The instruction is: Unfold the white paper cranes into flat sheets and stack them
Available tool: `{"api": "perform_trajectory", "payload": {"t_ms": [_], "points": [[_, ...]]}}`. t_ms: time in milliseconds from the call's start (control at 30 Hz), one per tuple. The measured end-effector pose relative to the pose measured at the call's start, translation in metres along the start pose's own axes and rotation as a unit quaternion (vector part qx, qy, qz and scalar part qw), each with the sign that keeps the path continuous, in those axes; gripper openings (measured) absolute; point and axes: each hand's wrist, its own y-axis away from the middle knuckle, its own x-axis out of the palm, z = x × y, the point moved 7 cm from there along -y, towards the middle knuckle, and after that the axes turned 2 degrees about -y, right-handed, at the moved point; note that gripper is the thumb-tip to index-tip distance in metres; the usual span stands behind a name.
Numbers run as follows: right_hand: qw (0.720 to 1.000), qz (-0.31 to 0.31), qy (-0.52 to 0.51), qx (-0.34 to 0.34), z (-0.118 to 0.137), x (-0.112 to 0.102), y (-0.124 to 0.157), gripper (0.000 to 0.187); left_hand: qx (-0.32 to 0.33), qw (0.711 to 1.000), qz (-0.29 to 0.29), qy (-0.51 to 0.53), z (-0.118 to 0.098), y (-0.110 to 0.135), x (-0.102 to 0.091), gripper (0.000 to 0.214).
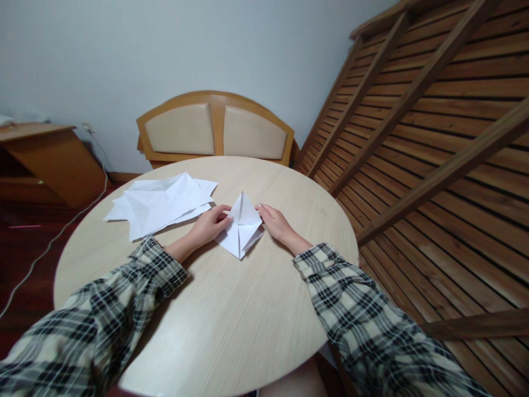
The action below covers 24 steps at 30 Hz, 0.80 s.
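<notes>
A white sheet of paper folded into a diamond shape point(244, 212) lies on the round table in front of me, with creases and open flaps in its lower half. My left hand point(210, 225) grips its left edge, thumb on top and fingers at the rim. At the right corner of the folded paper, my right hand point(276, 221) holds the edge with its fingertips; its thumb is mostly hidden. Left of my left hand, several loose creased white sheets point(163, 201) lie in an overlapping pile.
The round pale table point(231, 320) fills the middle. Behind it stands a wooden headboard point(219, 127) with cream panels against the wall. A slatted wooden frame point(433, 154) leans close on the right. At the left are a wooden desk point(49, 160) and a white cable point(53, 240) on the floor.
</notes>
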Motion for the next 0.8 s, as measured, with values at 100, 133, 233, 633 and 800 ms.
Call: {"api": "perform_trajectory", "payload": {"t_ms": [100,133,233,633,800], "points": [[0.998,-0.03,0.036,0.031,-0.007,-0.005,-0.001,0.021,-0.02,1.0,-0.008,0.009,0.002,0.001,-0.001,0.026],[0.997,-0.037,0.049,0.047,-0.01,-0.006,-0.001,0.025,-0.027,0.999,-0.013,0.012,0.003,0.001,-0.002,0.024],[0.996,-0.027,0.066,0.052,-0.013,-0.006,-0.001,0.028,-0.043,0.998,-0.024,0.03,0.005,0.001,-0.003,0.021],[0.999,0.022,0.044,0.019,-0.003,0.001,0.0,0.024,0.03,0.999,-0.014,-0.038,0.003,-0.003,-0.001,0.023],[0.997,0.055,0.054,0.014,0.002,0.005,0.003,0.016,0.043,0.998,0.016,-0.047,-0.001,-0.001,0.003,0.03]]}}
